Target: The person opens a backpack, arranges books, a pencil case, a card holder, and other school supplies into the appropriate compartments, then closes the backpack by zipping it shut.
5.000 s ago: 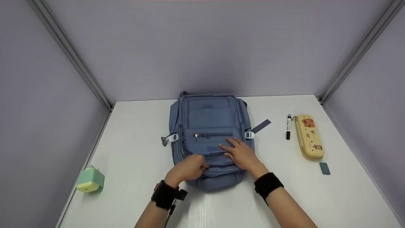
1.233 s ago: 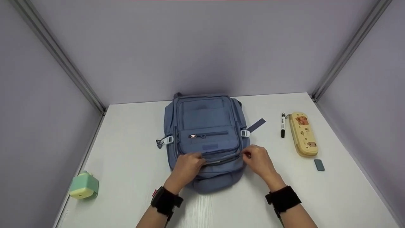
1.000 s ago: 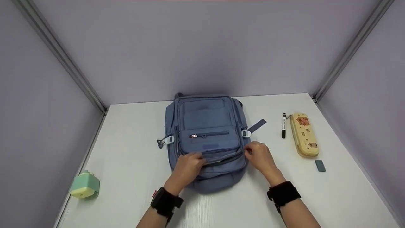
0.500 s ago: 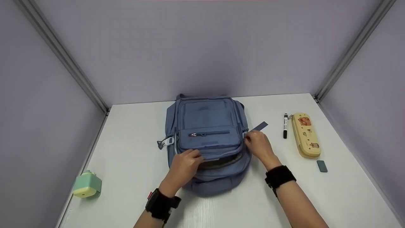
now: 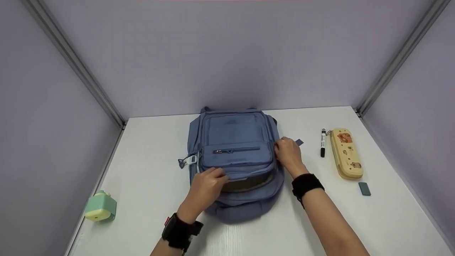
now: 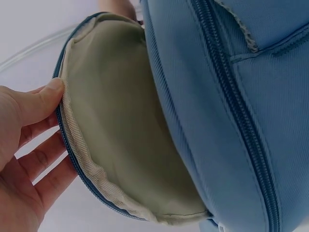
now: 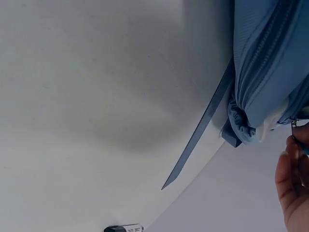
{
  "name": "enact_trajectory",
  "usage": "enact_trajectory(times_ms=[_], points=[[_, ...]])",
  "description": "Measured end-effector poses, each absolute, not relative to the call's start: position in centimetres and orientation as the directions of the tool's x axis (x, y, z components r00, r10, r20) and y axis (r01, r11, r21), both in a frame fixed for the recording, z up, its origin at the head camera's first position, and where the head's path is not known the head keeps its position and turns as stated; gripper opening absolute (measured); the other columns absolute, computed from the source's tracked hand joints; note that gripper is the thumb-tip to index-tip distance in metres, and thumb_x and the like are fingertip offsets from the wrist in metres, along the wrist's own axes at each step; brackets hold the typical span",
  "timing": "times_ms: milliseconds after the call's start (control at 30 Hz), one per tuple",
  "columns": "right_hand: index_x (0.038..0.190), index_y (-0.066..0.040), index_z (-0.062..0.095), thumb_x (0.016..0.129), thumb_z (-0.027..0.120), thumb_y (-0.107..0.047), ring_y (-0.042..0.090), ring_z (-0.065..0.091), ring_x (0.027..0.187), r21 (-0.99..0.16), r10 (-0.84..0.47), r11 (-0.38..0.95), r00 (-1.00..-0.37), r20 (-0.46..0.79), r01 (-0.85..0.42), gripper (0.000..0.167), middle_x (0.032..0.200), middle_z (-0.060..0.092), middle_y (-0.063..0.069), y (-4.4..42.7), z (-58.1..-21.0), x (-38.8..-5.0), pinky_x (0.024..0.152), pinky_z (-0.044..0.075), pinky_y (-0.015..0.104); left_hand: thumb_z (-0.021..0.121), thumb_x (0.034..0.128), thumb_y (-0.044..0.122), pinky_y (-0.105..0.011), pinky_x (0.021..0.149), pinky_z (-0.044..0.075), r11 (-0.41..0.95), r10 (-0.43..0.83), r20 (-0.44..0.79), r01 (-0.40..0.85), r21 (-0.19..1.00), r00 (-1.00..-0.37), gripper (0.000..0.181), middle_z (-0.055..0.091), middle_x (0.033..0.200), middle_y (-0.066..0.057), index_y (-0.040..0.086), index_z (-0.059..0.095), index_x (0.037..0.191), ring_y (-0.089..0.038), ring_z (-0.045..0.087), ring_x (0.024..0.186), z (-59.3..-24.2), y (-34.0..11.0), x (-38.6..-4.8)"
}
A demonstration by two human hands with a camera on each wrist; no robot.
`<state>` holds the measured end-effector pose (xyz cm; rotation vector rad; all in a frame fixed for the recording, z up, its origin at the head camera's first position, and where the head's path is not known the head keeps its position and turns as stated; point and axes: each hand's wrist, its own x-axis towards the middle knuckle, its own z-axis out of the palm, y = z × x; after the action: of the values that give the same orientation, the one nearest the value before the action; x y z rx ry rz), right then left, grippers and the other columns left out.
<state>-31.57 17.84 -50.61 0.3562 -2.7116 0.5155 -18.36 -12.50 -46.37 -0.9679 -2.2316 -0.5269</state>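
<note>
A blue backpack [image 5: 234, 129] lies on its back on the white table, a compartment gaping at its near end. My left hand [image 5: 208, 185] pinches the zippered edge [image 6: 62, 104] of that opening, thumb inside and fingers behind, as the left wrist view shows. The olive lining [image 6: 118, 111] is exposed; the depth of the compartment is not visible. At the bag's right side, near the side buckle, my right hand [image 5: 288, 153] pinches a zipper pull [image 7: 294, 124], mostly covered by the fingers. A loose strap [image 7: 200, 125] sticks out beside it.
On the right lie a black-and-white marker [image 5: 323, 142], a yellow pencil case [image 5: 346, 154] with animal pictures, and a small dark teal block [image 5: 364, 188]. A green and yellow box-shaped item [image 5: 101, 206] stands at the left. Panels enclose the table's back and sides.
My right hand has moved from the bag's near right corner up along its right side, and the zipper has parted. My left hand keeps its hold while the opening has widened.
</note>
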Motion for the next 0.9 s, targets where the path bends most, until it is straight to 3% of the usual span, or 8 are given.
enact_trajectory(times_ms=[133, 367, 467, 567, 667, 767, 900], points=[[0.065, 0.001, 0.063, 0.082, 0.070, 0.003, 0.036, 0.061, 0.064, -0.280, -0.164, 0.914, -0.897, 0.410, -0.295, 0.019, 0.068, 0.061, 0.015, 18.0, -50.8, -32.4, 0.056, 0.049, 0.047, 0.076, 0.0844, 0.006, -0.027, 0.050, 0.047, 0.649, 0.496, 0.692, 0.754, 0.107, -0.525, 0.007, 0.056, 0.076, 0.000, 0.012, 0.074, 0.081, -0.016, 0.059, 0.067, -46.2, -12.4, -18.2], [0.067, 0.002, 0.067, 0.082, 0.067, 0.005, 0.036, 0.062, 0.066, -0.274, -0.173, 0.919, -0.915, 0.364, -0.283, 0.015, 0.069, 0.062, 0.017, 17.9, -50.3, -33.1, 0.059, 0.050, 0.046, 0.078, 0.0825, 0.004, -0.027, 0.050, 0.048, 0.662, 0.472, 0.700, 0.740, 0.119, -0.535, 0.008, 0.057, 0.077, 0.000, 0.012, 0.075, 0.082, -0.016, 0.060, 0.066, -45.9, -12.4, -18.5], [0.079, 0.002, 0.073, 0.087, 0.066, 0.000, 0.037, 0.064, 0.073, -0.291, -0.188, 0.908, -0.914, 0.359, -0.301, 0.011, 0.077, 0.066, 0.017, 17.4, -49.5, -32.8, 0.065, 0.051, 0.047, 0.078, 0.0814, 0.002, -0.027, 0.050, 0.048, 0.662, 0.452, 0.707, 0.736, 0.143, -0.544, 0.008, 0.057, 0.076, -0.001, 0.010, 0.075, 0.082, -0.016, 0.059, 0.064, -45.8, -12.4, -18.7], [0.097, 0.000, 0.076, 0.095, 0.065, -0.015, 0.035, 0.065, 0.088, -0.352, -0.254, 0.853, -0.896, 0.364, -0.385, 0.019, 0.092, 0.070, 0.015, 16.3, -47.9, -31.8, 0.079, 0.051, 0.047, 0.077, 0.0819, 0.002, -0.027, 0.050, 0.048, 0.665, 0.435, 0.712, 0.730, 0.158, -0.550, 0.008, 0.058, 0.076, -0.001, 0.010, 0.075, 0.083, -0.016, 0.059, 0.064, -45.8, -12.5, -18.8], [0.115, -0.005, 0.072, 0.098, 0.061, -0.034, 0.031, 0.061, 0.108, -0.447, -0.392, 0.731, -0.853, 0.344, -0.516, 0.035, 0.112, 0.069, 0.011, 15.2, -45.9, -29.7, 0.094, 0.046, 0.047, 0.076, 0.0823, 0.001, -0.028, 0.049, 0.048, 0.669, 0.424, 0.718, 0.725, 0.162, -0.552, 0.008, 0.059, 0.077, 0.000, 0.009, 0.074, 0.082, -0.016, 0.059, 0.063, -45.8, -12.5, -18.9], [0.127, -0.010, 0.066, 0.092, 0.066, -0.047, 0.029, 0.055, 0.121, -0.521, -0.554, 0.573, -0.767, 0.323, -0.633, 0.052, 0.126, 0.063, 0.009, 14.4, -44.3, -27.4, 0.100, 0.042, 0.049, 0.076, 0.0824, 0.001, -0.028, 0.050, 0.048, 0.679, 0.420, 0.714, 0.716, 0.163, -0.561, 0.008, 0.060, 0.077, 0.000, 0.009, 0.074, 0.082, -0.016, 0.059, 0.064, -45.6, -12.4, -19.0], [0.137, -0.014, 0.058, 0.079, 0.079, -0.050, 0.029, 0.050, 0.127, -0.490, -0.696, 0.464, -0.646, 0.313, -0.738, 0.071, 0.137, 0.056, 0.007, 13.7, -43.8, -25.1, 0.100, 0.042, 0.049, 0.075, 0.0836, 0.001, -0.028, 0.049, 0.048, 0.697, 0.420, 0.702, 0.700, 0.155, -0.575, 0.009, 0.058, 0.077, -0.001, 0.009, 0.074, 0.082, -0.016, 0.058, 0.063, -45.5, -12.3, -19.1]])
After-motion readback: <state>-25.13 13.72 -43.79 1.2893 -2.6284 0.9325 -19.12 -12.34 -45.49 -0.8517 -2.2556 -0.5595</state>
